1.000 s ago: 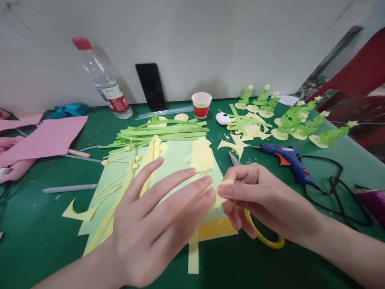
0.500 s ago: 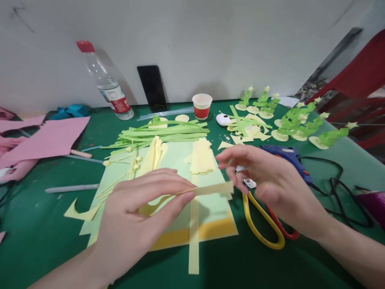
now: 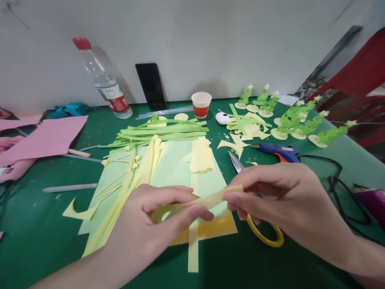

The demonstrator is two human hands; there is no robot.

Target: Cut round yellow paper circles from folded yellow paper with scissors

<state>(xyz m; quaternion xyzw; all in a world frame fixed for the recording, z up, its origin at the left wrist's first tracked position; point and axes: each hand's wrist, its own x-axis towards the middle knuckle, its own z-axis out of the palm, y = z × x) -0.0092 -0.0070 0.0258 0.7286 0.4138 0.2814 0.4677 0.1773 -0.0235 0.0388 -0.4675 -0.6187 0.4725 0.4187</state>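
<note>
A pale yellow paper strip (image 3: 215, 198) is stretched between my two hands, its left part curling back in a loop inside my palm. My left hand (image 3: 159, 224) pinches it between thumb and fingers. At its right end my right hand (image 3: 279, 204) closes thumb and forefinger on it. Beneath lie light green sheets (image 3: 177, 160) with another yellow strip (image 3: 193, 253) lying lengthwise over them and a stack of short yellow pieces (image 3: 202, 156). Scissors (image 3: 266, 237) with a yellow handle are partly hidden under my right hand.
Green strips (image 3: 162, 132) lie behind the sheets. A blue glue gun (image 3: 279, 150) with a black cord sits right, near finished green paper trees (image 3: 296, 120). A paper cup (image 3: 201, 106), phone (image 3: 151, 86) and bottle (image 3: 112, 94) stand at the back. Pink sheets (image 3: 51, 134) lie left.
My right hand has moved in and down from beside the scissors and now pinches the strip's right end. My left hand has shifted slightly right and lower with the strip.
</note>
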